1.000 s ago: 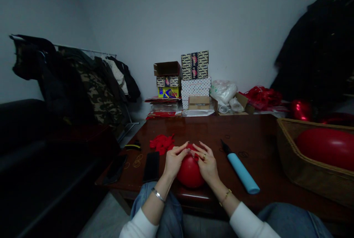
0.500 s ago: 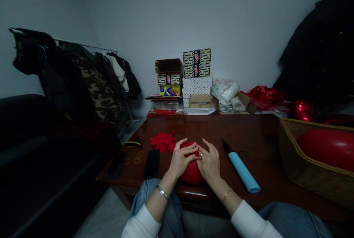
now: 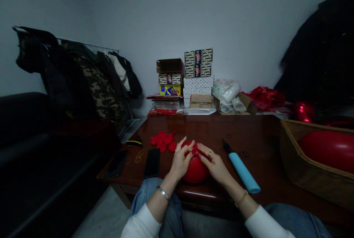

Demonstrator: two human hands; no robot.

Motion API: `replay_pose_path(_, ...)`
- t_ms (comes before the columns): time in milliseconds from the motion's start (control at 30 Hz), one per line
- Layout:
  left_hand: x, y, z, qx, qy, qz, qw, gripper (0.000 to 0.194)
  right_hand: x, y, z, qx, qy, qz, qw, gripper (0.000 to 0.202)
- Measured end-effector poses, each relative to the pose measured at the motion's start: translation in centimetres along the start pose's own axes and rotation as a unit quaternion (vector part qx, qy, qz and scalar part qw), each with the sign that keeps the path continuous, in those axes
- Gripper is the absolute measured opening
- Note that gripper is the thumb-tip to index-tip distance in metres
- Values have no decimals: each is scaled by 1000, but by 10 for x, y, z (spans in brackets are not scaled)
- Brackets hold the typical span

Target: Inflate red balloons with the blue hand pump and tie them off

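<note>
A round, inflated red balloon (image 3: 195, 171) rests at the table's near edge, between my two hands. My left hand (image 3: 181, 160) pinches the balloon's neck at the top with thumb and index finger. From the other side my right hand (image 3: 212, 160) has its thumb and fingertips closed at the same neck, its other fingers stretched over the balloon. The neck itself is partly hidden by the fingers. To the right of my right hand lies a light-blue hand pump (image 3: 243, 171) with a black nozzle. Uninflated red balloons (image 3: 163, 141) form a pile beyond my left hand.
Two dark phones (image 3: 152, 162) (image 3: 116, 164), yellow rubber bands (image 3: 138, 156) and a black-and-yellow tool (image 3: 134, 142) lie on the left. A wicker basket (image 3: 284, 149) holding a large red balloon (image 3: 329, 149) stands right. Stacked boxes (image 3: 198, 87) stand behind the table (image 3: 249, 129).
My right hand has turned, its wrist and forearm swinging outward to the right, with its fingers lower over the balloon. More of the balloon's front shows. My left hand stays at the neck.
</note>
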State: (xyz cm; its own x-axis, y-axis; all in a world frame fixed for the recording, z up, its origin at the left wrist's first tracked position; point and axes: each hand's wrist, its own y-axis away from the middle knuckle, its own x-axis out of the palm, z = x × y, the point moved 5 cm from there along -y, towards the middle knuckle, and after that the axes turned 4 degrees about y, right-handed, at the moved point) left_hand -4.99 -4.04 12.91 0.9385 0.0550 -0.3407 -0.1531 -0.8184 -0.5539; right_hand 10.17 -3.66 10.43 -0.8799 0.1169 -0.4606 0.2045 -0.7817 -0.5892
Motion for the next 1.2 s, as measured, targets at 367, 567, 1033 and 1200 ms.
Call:
replay_pose_path(367,12,3,-6,-3,-129,160,979,14,-21,-16,28,-240,235,-1,942,40)
replay_pose_path(567,12,5,-12,27,-134,178,975,16,-25,-17,21,-237,196,24,951,27)
replay_pose_path(1033,4,-1,-10,33,-111,131,985,19,-43,-15,35,-174,209,145,951,24)
replay_pose_path(1200,2,-2,-9,38,-101,118,987,23,-47,-11,43,-133,139,149,970,17)
